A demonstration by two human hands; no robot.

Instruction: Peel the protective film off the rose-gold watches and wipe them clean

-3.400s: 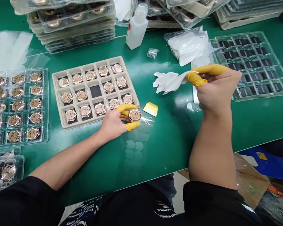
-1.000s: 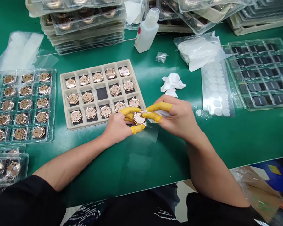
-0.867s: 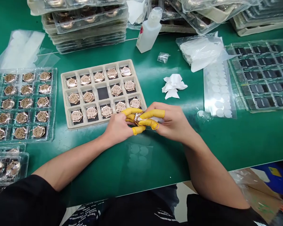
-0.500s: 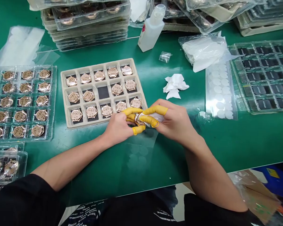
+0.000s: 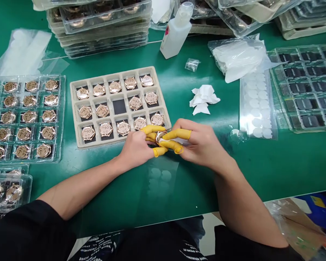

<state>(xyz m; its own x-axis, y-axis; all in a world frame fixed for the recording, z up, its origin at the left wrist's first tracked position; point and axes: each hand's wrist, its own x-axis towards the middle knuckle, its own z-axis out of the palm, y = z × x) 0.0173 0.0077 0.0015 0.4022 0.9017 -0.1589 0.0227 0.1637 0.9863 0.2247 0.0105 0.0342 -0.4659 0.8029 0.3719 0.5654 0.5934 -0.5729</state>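
My left hand [image 5: 137, 146], with yellow finger cots, pinches a rose-gold watch case [image 5: 160, 136] just off the front right corner of a beige compartment tray [image 5: 74, 113]. My right hand [image 5: 199, 143], also in yellow cots, presses a small white wipe against the case's face with thumb and forefinger. The tray holds several similar watch cases, with one compartment bare. A crumpled white tissue [image 5: 203, 98] lies on the green mat beyond my right hand.
A clear tray of watch cases [image 5: 24, 116] lies at left and a clear tray of dark parts [image 5: 306, 87] at right, beside a sheet of round stickers [image 5: 256, 107]. Behind stand a white bottle [image 5: 176, 30], a bag of wipes [image 5: 236, 58] and stacked trays [image 5: 97, 25].
My right hand dropped the big white tissue on the mat, came over to the watch case in my left hand, and now rubs it with a small wipe.
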